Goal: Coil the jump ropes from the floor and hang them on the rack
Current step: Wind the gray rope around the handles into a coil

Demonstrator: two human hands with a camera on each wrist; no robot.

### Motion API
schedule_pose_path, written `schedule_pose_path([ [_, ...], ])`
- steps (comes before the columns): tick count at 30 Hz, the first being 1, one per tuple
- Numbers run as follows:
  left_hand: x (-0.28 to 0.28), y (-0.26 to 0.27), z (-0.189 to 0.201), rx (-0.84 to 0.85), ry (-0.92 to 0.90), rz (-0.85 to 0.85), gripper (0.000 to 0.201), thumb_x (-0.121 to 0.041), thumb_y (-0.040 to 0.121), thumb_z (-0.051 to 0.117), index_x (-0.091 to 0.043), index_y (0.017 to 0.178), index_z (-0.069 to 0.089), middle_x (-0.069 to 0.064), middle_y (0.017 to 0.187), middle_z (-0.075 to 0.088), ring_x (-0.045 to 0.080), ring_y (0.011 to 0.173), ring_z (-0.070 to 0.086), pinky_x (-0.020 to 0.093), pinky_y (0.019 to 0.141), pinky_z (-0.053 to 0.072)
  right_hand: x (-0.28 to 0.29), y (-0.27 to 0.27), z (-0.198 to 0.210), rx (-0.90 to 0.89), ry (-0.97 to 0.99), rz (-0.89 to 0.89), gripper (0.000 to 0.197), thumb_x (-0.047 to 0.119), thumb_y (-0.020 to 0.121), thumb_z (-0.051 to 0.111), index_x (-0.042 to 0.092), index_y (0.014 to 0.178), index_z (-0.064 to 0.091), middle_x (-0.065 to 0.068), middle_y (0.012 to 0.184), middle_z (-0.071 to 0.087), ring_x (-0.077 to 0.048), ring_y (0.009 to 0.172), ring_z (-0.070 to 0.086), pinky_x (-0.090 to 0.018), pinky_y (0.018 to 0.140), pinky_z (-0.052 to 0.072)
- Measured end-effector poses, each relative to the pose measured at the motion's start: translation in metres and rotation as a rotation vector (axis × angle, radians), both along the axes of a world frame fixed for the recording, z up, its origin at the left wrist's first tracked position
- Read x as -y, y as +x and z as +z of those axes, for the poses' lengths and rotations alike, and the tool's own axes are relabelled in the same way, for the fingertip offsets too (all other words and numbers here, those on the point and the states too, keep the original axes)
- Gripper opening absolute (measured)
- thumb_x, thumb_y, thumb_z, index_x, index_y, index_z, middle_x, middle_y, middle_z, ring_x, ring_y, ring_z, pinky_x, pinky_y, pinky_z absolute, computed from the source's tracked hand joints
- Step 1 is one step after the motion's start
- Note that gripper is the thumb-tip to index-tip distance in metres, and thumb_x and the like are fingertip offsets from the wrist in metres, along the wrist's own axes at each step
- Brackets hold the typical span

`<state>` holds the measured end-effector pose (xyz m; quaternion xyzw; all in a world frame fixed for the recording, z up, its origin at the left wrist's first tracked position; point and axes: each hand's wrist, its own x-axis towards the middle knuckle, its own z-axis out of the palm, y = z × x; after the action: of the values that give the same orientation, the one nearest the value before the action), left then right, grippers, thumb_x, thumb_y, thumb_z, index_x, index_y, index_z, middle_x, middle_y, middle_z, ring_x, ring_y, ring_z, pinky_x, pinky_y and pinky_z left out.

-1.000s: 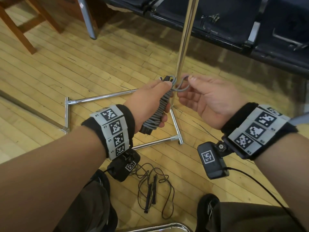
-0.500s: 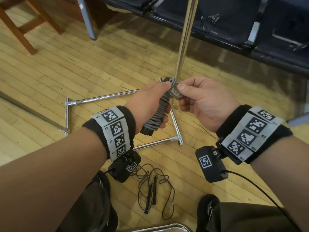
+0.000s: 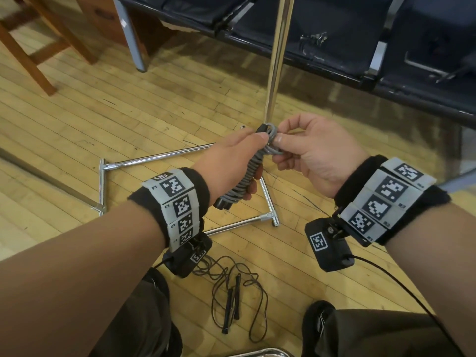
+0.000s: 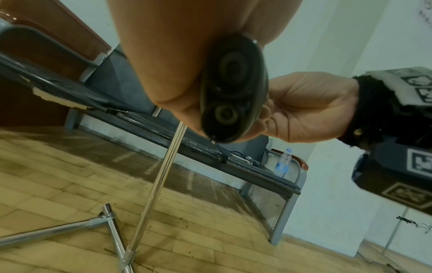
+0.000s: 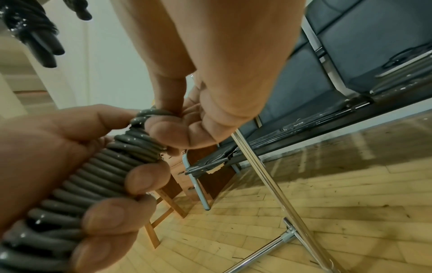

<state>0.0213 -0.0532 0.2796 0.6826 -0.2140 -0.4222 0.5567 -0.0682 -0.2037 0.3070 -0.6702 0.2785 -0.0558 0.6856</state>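
Observation:
A grey jump rope [image 3: 247,176] is wound in tight turns round its black handles, and my left hand [image 3: 229,161] grips this bundle upright in front of the chrome rack pole [image 3: 278,60]. My right hand [image 3: 296,148] pinches the last grey loop at the bundle's top. The right wrist view shows the coil [image 5: 105,170] with left fingers [image 5: 147,177] curled over it. The handle butts [image 4: 231,88] fill the left wrist view. A black jump rope [image 3: 233,300] lies loose on the wooden floor between my feet.
The rack's chrome base bars [image 3: 159,159] lie on the floor under my hands. Dark bench seats [image 3: 334,34] run along the back, with a wooden chair [image 3: 31,47] at the left. A dark bundle [image 5: 39,37] hangs at upper left. A metal rim [image 3: 260,353] shows at the bottom edge.
My right hand has drawn the open grey loop in from the right and now pinches it tight against the bundle's top. The left hand has kept its grip in place.

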Motion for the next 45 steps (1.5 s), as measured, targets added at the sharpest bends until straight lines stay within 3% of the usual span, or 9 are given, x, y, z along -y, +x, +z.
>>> schedule_pose_path([
  [7,0.007,-0.012,0.005,0.173,0.05,0.034,0.02,-0.041,0.109,0.046,-0.031,0.101,0.062,-0.003,0.07,0.067,0.024,0.058,0.067,0.036,0.054,0.058,0.003,-0.009,0.002,0.015,0.042,-0.124,0.015,-0.01,0.087,0.07,0.003,0.094,0.073,-0.016,0.098,0.076,-0.026,0.084,0.078,-0.032,0.071,0.062],
  [12,0.012,-0.018,0.005,0.26,0.069,-0.002,0.022,-0.046,0.106,0.048,-0.029,0.104,0.062,-0.003,0.069,0.068,0.02,0.056,0.068,0.032,0.052,0.059,0.002,-0.016,0.002,0.054,-0.01,-0.197,0.039,-0.017,0.082,0.069,0.01,0.108,0.061,-0.018,0.101,0.075,-0.028,0.087,0.078,-0.041,0.076,0.065],
  [16,0.015,-0.015,0.004,0.306,0.151,-0.055,0.019,-0.047,0.106,0.048,-0.034,0.103,0.061,-0.002,0.069,0.068,0.019,0.055,0.069,0.034,0.053,0.061,0.001,-0.02,0.002,-0.019,-0.284,-0.073,0.036,-0.006,0.089,0.064,0.025,0.108,0.06,-0.006,0.105,0.075,-0.023,0.087,0.078,-0.047,0.079,0.064],
  [20,0.014,-0.008,0.006,0.318,0.227,-0.171,0.028,-0.05,0.106,0.049,-0.027,0.098,0.062,0.002,0.069,0.068,0.022,0.053,0.068,0.035,0.054,0.059,0.011,-0.028,0.011,-0.053,-0.49,0.147,0.012,0.011,0.097,0.066,0.022,0.104,0.068,-0.002,0.097,0.077,-0.018,0.083,0.077,-0.04,0.076,0.065],
  [25,0.007,-0.001,0.005,0.24,0.244,-0.282,0.035,-0.055,0.102,0.051,-0.023,0.105,0.063,0.004,0.065,0.067,0.022,0.051,0.065,0.033,0.053,0.056,0.018,-0.032,0.016,-0.072,-0.83,0.35,0.013,0.023,0.098,0.066,0.032,0.106,0.073,0.013,0.084,0.074,-0.001,0.075,0.07,-0.024,0.073,0.061],
  [30,-0.001,0.008,0.005,0.01,0.238,-0.341,0.032,-0.054,0.1,0.055,-0.024,0.105,0.066,0.012,0.071,0.063,0.028,0.055,0.06,0.037,0.056,0.055,0.012,-0.028,0.016,0.018,-1.074,0.484,0.024,0.026,0.103,0.057,0.033,0.118,0.075,0.014,0.102,0.069,-0.008,0.097,0.063,-0.036,0.092,0.053],
  [35,-0.008,0.016,0.007,-0.154,0.19,-0.383,0.05,-0.057,0.096,0.055,-0.009,0.108,0.063,0.011,0.07,0.06,0.026,0.049,0.058,0.032,0.048,0.053,0.004,-0.019,0.017,0.067,-1.261,0.504,0.02,0.028,0.104,0.05,0.027,0.109,0.069,0.013,0.099,0.061,-0.008,0.095,0.056,-0.032,0.087,0.05],
  [40,-0.016,0.022,0.012,-0.11,0.103,-0.378,0.046,-0.056,0.098,0.056,-0.012,0.108,0.062,0.01,0.069,0.06,0.027,0.051,0.059,0.033,0.05,0.053,-0.001,-0.011,0.012,0.074,-0.913,0.166,0.013,0.027,0.106,0.049,0.031,0.099,0.06,0.015,0.086,0.064,0.006,0.081,0.061,-0.01,0.067,0.049],
  [45,-0.018,0.021,0.009,0.085,0.077,-0.212,0.038,-0.054,0.098,0.056,-0.017,0.104,0.062,0.006,0.067,0.064,0.029,0.051,0.06,0.034,0.049,0.052,-0.009,0.007,0.008,0.057,-0.23,-0.091,0.017,0.016,0.106,0.052,0.014,0.099,0.068,0.001,0.08,0.068,-0.014,0.073,0.066,-0.031,0.072,0.059],
])
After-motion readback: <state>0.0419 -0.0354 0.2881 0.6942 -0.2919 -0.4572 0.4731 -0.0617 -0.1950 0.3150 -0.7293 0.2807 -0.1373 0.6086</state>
